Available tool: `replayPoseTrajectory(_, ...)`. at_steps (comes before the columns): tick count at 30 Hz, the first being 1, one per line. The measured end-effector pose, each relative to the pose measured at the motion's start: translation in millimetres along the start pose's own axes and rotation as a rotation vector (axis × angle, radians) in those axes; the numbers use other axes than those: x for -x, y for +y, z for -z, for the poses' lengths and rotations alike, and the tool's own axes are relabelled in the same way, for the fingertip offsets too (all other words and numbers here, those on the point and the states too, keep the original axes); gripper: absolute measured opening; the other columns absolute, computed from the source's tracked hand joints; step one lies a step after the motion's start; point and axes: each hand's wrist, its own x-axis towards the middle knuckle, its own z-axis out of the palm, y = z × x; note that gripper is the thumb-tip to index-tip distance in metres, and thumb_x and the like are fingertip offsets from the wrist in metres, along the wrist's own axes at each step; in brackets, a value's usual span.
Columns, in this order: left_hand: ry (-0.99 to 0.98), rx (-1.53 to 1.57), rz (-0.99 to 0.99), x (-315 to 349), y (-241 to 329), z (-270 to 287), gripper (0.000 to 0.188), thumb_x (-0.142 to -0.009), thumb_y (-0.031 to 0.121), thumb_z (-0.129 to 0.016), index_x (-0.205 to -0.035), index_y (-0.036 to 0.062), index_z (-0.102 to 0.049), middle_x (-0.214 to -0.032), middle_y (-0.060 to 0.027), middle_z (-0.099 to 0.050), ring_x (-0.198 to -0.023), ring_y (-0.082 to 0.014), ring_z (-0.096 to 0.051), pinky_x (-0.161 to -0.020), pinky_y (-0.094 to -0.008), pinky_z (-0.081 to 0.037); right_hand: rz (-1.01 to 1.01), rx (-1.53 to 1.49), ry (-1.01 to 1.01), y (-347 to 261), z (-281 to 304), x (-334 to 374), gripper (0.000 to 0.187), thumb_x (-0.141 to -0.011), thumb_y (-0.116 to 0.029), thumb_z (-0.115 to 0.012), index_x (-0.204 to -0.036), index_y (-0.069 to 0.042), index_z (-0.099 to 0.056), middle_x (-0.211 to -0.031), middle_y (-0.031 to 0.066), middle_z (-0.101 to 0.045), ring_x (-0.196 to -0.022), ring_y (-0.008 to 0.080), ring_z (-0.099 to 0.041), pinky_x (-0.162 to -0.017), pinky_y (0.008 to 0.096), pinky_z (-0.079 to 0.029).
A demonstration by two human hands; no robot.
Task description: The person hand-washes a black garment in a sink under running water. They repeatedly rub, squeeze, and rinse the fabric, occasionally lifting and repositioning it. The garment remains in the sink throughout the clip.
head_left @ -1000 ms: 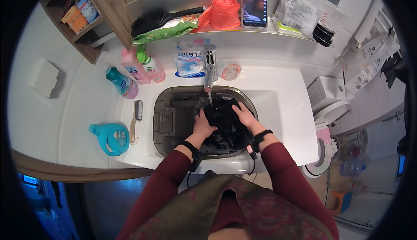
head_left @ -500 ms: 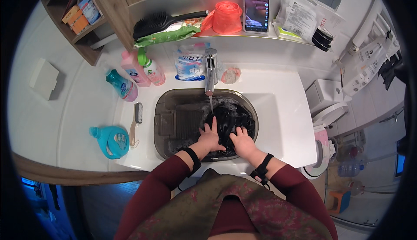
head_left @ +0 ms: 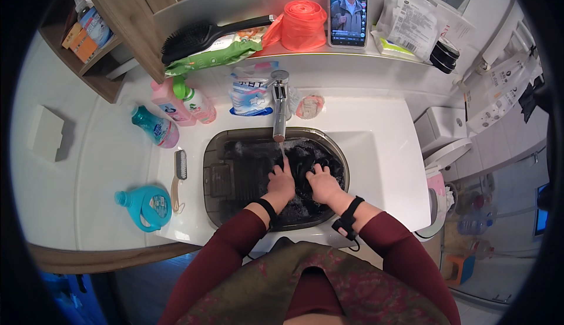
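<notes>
Black wet cloth (head_left: 303, 156) lies bunched in soapy water in the right part of a translucent grey washbasin (head_left: 207, 175), which has a ribbed washboard area on its left. My left hand (head_left: 281, 184) rests on the cloth's left side, index finger stretched forward under the running tap. Just to its right, my right hand (head_left: 322, 185) presses on the cloth with its fingers spread and bent at the tips. Both thumbs are hard to make out. From the chrome tap (head_left: 280, 107), water runs down beside my left fingertips.
The basin sits in a white sink counter (head_left: 390, 166). At left are a scrub brush (head_left: 180, 166), a teal jug (head_left: 150, 207) and several bottles (head_left: 155, 126). A detergent bag (head_left: 251, 94) stands behind the tap. A shelf above carries a phone (head_left: 347, 10), a hairbrush (head_left: 200, 37) and a red roll (head_left: 304, 25).
My hands have shifted forward on the cloth, the left one's fingers drawing closer together. The water in the basin looks higher. The phone's picture has changed.
</notes>
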Motion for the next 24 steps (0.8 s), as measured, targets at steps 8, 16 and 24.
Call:
replayPoseTrajectory(8, 0.001, -0.062, -0.019, -25.2, 8.1, 17.7, 0.109, -0.081, 0.009, -0.074, -0.163, 0.0116, -0.002, -0.148, -0.0309, -0.036, -0.122, -0.0501, -0.051, -0.102, -0.0481, -0.048, -0.164, -0.279, -0.007, 38.6, 3.4, -53.6, 0.068, -0.071, -0.026, -0.083, -0.129, -0.003, -0.056, -0.132, 0.0299, -0.056, -0.124, 0.048, -0.054, -0.104, 0.0489, -0.047)
replayPoseTrajectory(16, 0.131, -0.118, -0.496, -1.3, -21.0, 27.7, 0.115, -0.065, 0.008, -0.088, -0.159, 0.0315, -0.026, -0.151, -0.0283, -0.034, -0.133, -0.0495, -0.043, -0.106, -0.0505, -0.047, -0.295, -1.209, 0.244, 74.8, -22.1, -22.1, 0.075, -0.081, -0.007, -0.074, -0.148, -0.012, -0.041, -0.133, 0.0145, -0.059, -0.116, 0.028, -0.061, -0.099, 0.0353, -0.051)
replayPoseTrajectory(24, 0.138, 0.191, -0.54, 62.5, -51.1, 11.0, 0.129, -0.061, 0.028, -0.095, -0.161, 0.0255, -0.013, -0.158, -0.0276, -0.023, -0.144, -0.0561, -0.027, -0.116, -0.0557, -0.036, 0.033, -0.413, 0.132, -0.2, -20.7, 56.5, 0.105, -0.081, -0.046, -0.074, -0.162, -0.017, -0.013, -0.165, 0.03, -0.009, -0.148, 0.0548, -0.017, -0.114, 0.0631, -0.032)
